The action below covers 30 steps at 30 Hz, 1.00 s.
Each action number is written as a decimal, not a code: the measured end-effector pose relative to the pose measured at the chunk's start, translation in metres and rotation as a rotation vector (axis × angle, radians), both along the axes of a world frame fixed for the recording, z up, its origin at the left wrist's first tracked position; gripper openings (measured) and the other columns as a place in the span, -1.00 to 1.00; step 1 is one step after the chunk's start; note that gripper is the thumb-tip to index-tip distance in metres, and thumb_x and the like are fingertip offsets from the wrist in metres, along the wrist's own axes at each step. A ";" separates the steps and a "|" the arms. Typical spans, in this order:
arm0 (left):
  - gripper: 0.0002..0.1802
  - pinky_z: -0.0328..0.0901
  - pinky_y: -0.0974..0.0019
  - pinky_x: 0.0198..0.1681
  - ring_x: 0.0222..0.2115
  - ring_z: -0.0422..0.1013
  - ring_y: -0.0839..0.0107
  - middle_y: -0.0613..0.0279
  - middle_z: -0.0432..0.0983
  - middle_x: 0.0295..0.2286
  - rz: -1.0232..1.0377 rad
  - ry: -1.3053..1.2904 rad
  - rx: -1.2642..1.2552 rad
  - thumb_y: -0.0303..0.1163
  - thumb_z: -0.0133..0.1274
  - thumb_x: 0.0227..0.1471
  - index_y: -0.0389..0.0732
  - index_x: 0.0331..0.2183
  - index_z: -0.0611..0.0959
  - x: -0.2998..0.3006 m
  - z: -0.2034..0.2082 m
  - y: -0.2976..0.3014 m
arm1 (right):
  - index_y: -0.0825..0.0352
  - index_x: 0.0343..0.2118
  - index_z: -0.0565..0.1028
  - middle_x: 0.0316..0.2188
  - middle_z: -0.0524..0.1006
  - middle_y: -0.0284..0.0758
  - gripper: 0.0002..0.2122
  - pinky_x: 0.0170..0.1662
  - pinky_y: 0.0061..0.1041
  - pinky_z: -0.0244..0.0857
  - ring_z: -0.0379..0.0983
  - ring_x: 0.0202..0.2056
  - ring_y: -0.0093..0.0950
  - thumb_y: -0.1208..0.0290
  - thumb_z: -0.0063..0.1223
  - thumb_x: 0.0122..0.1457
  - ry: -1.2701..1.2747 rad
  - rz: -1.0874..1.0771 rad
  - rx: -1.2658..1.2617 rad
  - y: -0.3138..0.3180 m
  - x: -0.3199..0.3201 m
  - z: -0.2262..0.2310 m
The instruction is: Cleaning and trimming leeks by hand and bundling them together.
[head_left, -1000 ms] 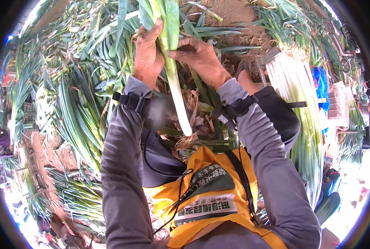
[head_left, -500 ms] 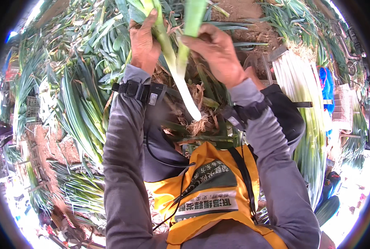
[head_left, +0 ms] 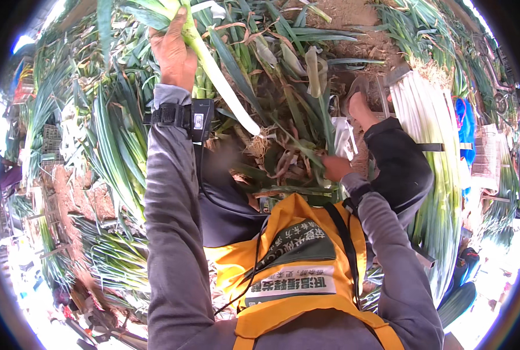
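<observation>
Left hand (head_left: 175, 52), at 12 o'clock, with fingers closed around the green upper part of a long white-stalked leek (head_left: 222, 87) whose rooted end slants toward 5 o'clock; right hand (head_left: 336, 167), low among trimmed green leaves (head_left: 283, 166), grip state indeterminable.

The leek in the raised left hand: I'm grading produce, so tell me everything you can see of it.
The leek is a long stalk with a smooth white shaft that shades to pale green near the top, where green leaves fan out past the picture's upper edge. At its lower end hangs a tuft of stringy, brownish roots. It slants from upper left down to lower right, held up above the trimmings and the heaps of cut leeks. The left hand grips its upper shaft; nothing else visibly touches it.
</observation>
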<state>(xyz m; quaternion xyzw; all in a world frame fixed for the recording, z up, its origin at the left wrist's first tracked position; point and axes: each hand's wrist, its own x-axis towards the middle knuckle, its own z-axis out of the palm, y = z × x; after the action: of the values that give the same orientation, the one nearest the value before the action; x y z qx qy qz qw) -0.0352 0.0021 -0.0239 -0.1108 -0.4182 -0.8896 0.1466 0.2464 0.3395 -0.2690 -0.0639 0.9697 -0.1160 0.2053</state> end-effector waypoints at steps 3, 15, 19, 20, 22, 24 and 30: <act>-0.50 0.50 0.16 -0.20 -0.26 0.52 0.26 0.14 0.54 -0.19 -0.037 0.097 -0.026 -0.61 0.23 -0.03 -0.18 -0.04 0.45 -0.005 -0.004 -0.015 | 0.34 -0.24 0.45 -0.26 0.56 -0.07 -0.76 -0.15 -0.14 0.38 0.51 -0.17 -0.08 0.31 0.09 0.09 -0.282 0.015 0.117 -0.006 0.007 -0.005; -0.65 0.39 0.13 -0.13 -0.16 0.46 0.25 0.19 0.47 -0.14 -0.366 -0.191 -0.008 -0.34 0.03 0.15 -0.15 -0.03 0.40 0.024 -0.006 0.020 | 0.28 0.10 0.37 -0.15 0.48 -0.14 -0.50 -0.12 -0.25 0.41 0.47 -0.15 -0.13 0.29 0.21 0.09 1.049 0.106 -0.567 -0.156 -0.186 0.228; -0.55 0.33 0.12 -0.07 -0.14 0.43 0.24 0.18 0.47 -0.11 -0.422 -0.230 -0.104 -0.26 0.04 0.14 -0.10 0.05 0.38 0.024 -0.012 0.033 | 0.29 -0.03 0.40 -0.17 0.50 -0.16 -0.58 -0.08 -0.27 0.39 0.49 -0.13 -0.16 0.35 0.24 0.03 0.989 -0.041 -0.457 -0.164 -0.206 0.222; -0.58 0.32 0.13 -0.05 -0.16 0.43 0.27 0.19 0.46 -0.12 -0.468 -0.196 -0.123 -0.27 0.05 0.13 -0.08 0.02 0.40 0.022 -0.015 0.035 | 0.30 -0.09 0.40 -0.20 0.52 -0.13 -0.63 -0.09 -0.28 0.40 0.50 -0.13 -0.16 0.41 0.21 0.03 0.944 -0.120 -0.553 -0.162 -0.208 0.219; -0.58 0.31 0.13 -0.04 -0.15 0.42 0.28 0.20 0.46 -0.11 -0.442 -0.199 -0.142 -0.28 0.06 0.12 -0.08 0.01 0.42 0.025 -0.016 0.035 | 0.30 -0.07 0.40 -0.20 0.53 -0.13 -0.63 -0.08 -0.33 0.40 0.52 -0.13 -0.21 0.44 0.20 0.04 0.837 -0.195 -0.618 -0.157 -0.207 0.218; -0.58 0.27 0.11 0.02 -0.11 0.37 0.32 0.20 0.46 -0.11 -0.357 -0.258 -0.079 -0.30 0.13 0.09 -0.09 0.00 0.48 0.031 -0.017 0.051 | 0.35 -0.04 0.40 -0.14 0.56 -0.17 -0.65 -0.04 -0.46 0.38 0.53 -0.12 -0.41 0.48 0.16 0.09 0.679 -0.304 -0.774 -0.134 -0.215 0.211; -0.63 0.36 0.18 -0.13 -0.19 0.43 0.37 0.26 0.49 -0.19 -0.515 -0.468 -0.090 -0.20 0.20 0.09 -0.11 -0.09 0.54 0.029 -0.043 0.053 | 0.49 -0.08 0.41 -0.17 0.55 -0.22 -0.70 0.00 -0.51 0.36 0.48 -0.13 -0.51 0.55 0.17 0.14 0.247 -0.256 -1.375 -0.125 -0.199 0.222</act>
<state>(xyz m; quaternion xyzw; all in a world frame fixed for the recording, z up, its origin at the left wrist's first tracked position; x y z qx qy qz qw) -0.0060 0.0547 -0.0666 -0.0123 -0.4374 -0.8794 -0.1875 0.0471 0.2144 -0.0470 -0.0772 0.6928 -0.7170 -0.0084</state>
